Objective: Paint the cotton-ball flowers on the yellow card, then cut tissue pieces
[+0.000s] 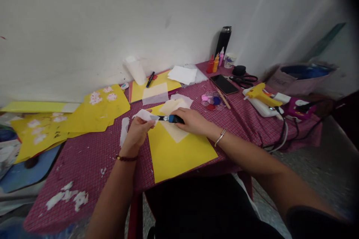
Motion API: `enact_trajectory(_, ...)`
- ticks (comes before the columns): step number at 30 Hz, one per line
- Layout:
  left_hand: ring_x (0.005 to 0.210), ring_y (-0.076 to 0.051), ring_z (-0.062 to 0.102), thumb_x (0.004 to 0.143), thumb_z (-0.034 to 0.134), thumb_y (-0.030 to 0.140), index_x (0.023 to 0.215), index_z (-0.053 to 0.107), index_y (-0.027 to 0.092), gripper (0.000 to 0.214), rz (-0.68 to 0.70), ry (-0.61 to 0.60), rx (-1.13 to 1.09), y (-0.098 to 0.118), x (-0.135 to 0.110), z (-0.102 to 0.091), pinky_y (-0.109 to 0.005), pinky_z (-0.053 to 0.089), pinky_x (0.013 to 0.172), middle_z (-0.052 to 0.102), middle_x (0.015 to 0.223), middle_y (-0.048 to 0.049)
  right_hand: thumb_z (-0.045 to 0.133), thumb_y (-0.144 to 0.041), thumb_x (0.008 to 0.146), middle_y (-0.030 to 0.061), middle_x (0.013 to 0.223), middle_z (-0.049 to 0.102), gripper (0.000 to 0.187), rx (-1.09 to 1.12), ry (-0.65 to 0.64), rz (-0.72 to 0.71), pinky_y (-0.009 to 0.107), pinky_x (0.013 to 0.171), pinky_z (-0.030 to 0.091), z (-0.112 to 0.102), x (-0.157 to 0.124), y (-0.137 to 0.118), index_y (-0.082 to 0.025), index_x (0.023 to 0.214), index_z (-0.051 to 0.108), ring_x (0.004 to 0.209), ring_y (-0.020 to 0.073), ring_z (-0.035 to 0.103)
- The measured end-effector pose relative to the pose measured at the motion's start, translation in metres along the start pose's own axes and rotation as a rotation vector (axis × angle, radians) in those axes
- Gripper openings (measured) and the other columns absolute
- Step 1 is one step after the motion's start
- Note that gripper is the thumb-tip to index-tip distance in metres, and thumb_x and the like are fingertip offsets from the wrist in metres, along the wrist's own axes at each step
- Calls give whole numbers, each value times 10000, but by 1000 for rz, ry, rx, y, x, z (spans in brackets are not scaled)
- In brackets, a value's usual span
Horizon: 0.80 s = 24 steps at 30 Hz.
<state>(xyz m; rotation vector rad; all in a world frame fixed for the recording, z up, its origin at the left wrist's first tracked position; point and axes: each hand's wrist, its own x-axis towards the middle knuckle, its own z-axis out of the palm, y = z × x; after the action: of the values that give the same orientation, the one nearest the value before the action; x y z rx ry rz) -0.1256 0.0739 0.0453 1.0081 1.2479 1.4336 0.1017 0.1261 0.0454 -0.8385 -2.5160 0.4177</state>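
My right hand [190, 120] is closed around the blue and black handle of a utility knife [172, 118], its blade pointing left. The blade meets a piece of white tissue paper [142, 114] that my left hand [138, 130] pinches between thumb and fingers. Both hands are above a sheet of yellow paper [179, 155] near the table's front edge. Pale tissue squares [176, 132] lie on that sheet, partly hidden by my right hand. A torn white strip [124, 130] rests left of my left hand.
Yellow sheets with pink-and-white blossoms [97, 110] spread at left. White scraps [67, 196] lie front left. Behind are a paper roll [135, 70] and marker [150, 79]. On the right are a phone [224, 84], scissors [243, 80], a yellow glue gun [263, 95] with cords, and a black flask [223, 40].
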Motion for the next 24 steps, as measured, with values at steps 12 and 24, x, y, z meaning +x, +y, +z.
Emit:
enact_trajectory(12, 564, -76, 474, 585, 778, 204, 1059, 616, 158, 503, -13, -51, 79, -18, -2, 15, -215, 363, 572, 571, 647, 63, 587, -206, 852, 103, 1107, 652, 346, 33, -14, -5, 329, 875, 435, 5, 1, -2, -176, 1196, 583, 1040, 225, 592)
enact_trajectory(24, 572, -74, 478, 572, 789, 201, 1041, 652, 165, 491, -56, -115, 37, -12, -3, 11, -212, 373, 581, 617, 697, 37, 601, -193, 826, 102, 1111, 663, 345, 50, -34, -19, 325, 859, 449, -5, 1, 8, -165, 1170, 597, 1008, 226, 611)
